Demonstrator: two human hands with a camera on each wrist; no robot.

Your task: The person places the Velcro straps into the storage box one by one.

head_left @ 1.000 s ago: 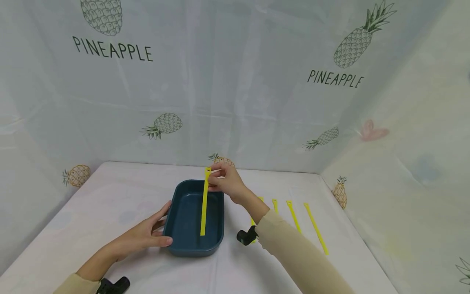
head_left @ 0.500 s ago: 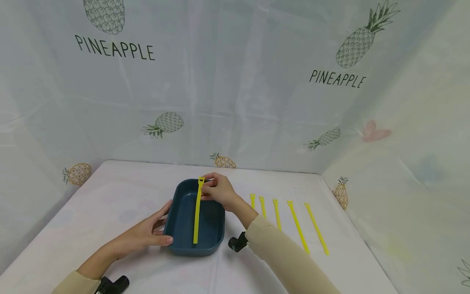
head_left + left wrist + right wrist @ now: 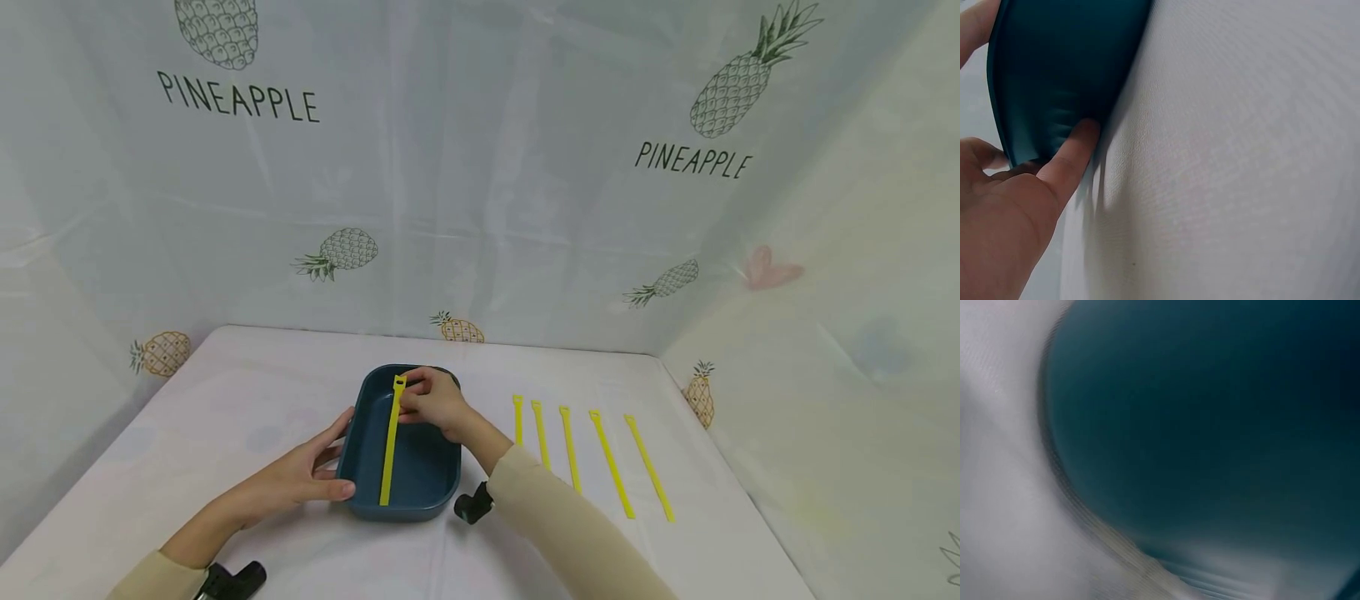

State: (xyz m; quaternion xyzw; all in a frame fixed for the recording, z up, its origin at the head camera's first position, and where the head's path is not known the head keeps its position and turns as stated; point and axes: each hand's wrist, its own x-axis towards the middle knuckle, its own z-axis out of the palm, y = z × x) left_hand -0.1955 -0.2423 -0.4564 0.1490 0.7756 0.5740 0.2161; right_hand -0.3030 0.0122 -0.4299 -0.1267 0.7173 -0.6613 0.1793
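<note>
A yellow cable tie (image 3: 391, 446), flat with a slotted head, hangs lengthwise over the inside of a dark teal rectangular dish (image 3: 420, 475). My right hand (image 3: 438, 407) pinches it just below the head, reaching in over the dish's far right part. Along the dish's left side rests my left hand (image 3: 303, 475), its thumb and fingers spread against the wall. The left wrist view shows a digit of the left hand (image 3: 1016, 206) laid straight on the outer wall of the dish (image 3: 1072, 56). In the right wrist view the dish (image 3: 1197, 425) fills most of the picture, blurred.
Several more yellow cable ties (image 3: 611, 462) lie in a row on the white-covered table (image 3: 247, 375), right of the dish; the right sleeve (image 3: 555, 525) covers some lower ends. A pineapple-print curtain (image 3: 480, 183) stands behind the table. Each wrist carries a black camera (image 3: 474, 503).
My right hand has moved left and toward me, bringing the pinched cable tie from the dish's right half to its left half, and lower. The left hand stays against the dish.
</note>
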